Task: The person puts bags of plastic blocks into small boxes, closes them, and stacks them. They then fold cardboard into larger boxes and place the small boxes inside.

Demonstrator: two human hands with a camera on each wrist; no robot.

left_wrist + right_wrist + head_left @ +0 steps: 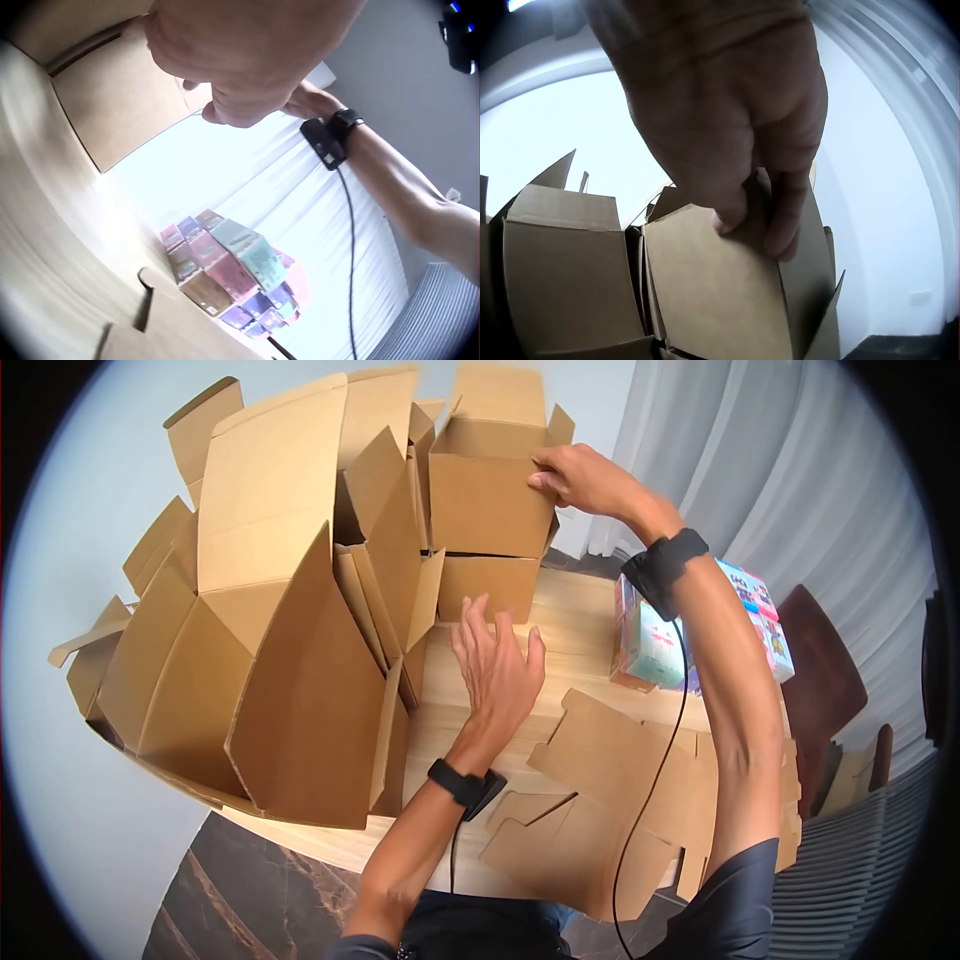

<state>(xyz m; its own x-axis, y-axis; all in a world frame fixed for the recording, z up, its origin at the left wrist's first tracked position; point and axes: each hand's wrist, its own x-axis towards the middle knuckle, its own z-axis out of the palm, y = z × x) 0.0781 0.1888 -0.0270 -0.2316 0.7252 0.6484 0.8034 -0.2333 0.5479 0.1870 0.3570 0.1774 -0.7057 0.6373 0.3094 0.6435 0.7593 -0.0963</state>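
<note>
At the far side of the table, one open cardboard box sits above a lower cardboard box. My right hand pinches the upper box near its top right corner. The right wrist view shows the thumb and fingers bent over the edge of that box. My left hand is in front of the lower box, its fingers loosely spread and holding nothing. In the left wrist view, the left hand covers part of the cardboard behind it.
Large open cartons with raised flaps crowd the left side. Flattened cardboard sheets lie at the front right of the wooden table. Colourful small boxes stand on the right, beside a brown chair. Cables hang from both wrist cameras.
</note>
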